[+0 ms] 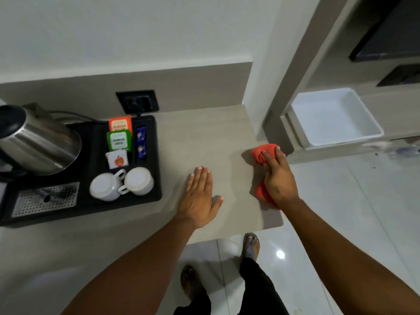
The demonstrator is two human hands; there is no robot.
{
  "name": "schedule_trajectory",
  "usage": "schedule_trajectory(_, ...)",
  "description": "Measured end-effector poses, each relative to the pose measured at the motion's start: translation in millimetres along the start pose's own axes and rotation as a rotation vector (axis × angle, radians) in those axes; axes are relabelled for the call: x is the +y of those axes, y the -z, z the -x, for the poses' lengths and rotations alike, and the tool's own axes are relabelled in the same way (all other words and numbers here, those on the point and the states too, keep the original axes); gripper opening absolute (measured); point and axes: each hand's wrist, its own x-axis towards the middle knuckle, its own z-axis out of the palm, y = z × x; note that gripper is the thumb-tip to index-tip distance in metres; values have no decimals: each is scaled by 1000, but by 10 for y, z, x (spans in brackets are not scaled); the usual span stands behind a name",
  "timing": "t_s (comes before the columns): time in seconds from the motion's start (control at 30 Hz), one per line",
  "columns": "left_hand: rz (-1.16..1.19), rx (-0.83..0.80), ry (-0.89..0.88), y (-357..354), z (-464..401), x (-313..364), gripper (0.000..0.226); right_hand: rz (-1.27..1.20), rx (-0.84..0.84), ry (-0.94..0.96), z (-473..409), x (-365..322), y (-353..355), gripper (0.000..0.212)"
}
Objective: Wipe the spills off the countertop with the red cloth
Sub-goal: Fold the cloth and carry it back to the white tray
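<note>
Right hand [278, 178] presses bunched red cloth [261, 155] onto smooth countertop [204, 137].

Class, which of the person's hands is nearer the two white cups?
Left. The left hand lies flat just beside the white cups; the right hand grips the red cloth farther away.

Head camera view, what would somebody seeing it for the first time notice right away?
The red cloth stands out first, bunched under the right hand at the right end of the grey countertop. The left hand lies flat and open on the counter beside it. On the left, a black tray holds a steel kettle, tea packets and two upturned white cups.
</note>
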Motion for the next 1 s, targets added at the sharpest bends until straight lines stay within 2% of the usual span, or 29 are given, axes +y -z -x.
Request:
schedule_trajectory(0.1, 36, 54, -41, 100, -312, 223, 84, -10, 49, 27, -234, 7, 218, 38)
schedule_trajectory(0.23, 70, 121, -175, 307, -1287, 1087, 84, 40, 140, -56, -901, 651, 962, 39)
schedule_trajectory(0.33, 83, 110, -215, 347, -1925, 1583, 84, 52, 98, -110, -1393, 1071, 1250, 41)
schedule_trajectory(0.43, 103, 101, -229, 287, -2426, 1927, 85, -88, 47, -194, -1846, 1344, 1386, 44)
schedule_trajectory(0.47, 93, 106, -229, 254, -2565, 2002, 85, -116, 45, -142, -1982, 1404, 1387, 43)
schedule_trajectory(0.53, 72, 119, -208, 174, -2774, 2073, 84, -100, 3, -81, -2194, 1487, 1322, 42)
schedule_trajectory(0.63, 59, 106, -141, 55, -2979, 2107, 84, -44, -129, -193, -2418, 1614, 1075, 50)
schedule_trajectory(0.7, 53, 90, -116, 0, -3044, 2079, 84, 77, -233, -101, -2494, 1650, 915, 48)
schedule_trajectory(0.77, 63, 71, -103, -65, -3081, 2045, 85, 178, -260, -17, -2540, 1689, 744, 50)
schedule_trajectory(0.9, 66, 23, -81, -169, -3066, 1960, 91, 364, -305, -6, -2476, 1745, 433, 62)
schedule_trajectory(1.0, 73, 13, -93, -191, -2985, 1874, 98, 335, -327, -17, -2511, 1709, 527, 63)
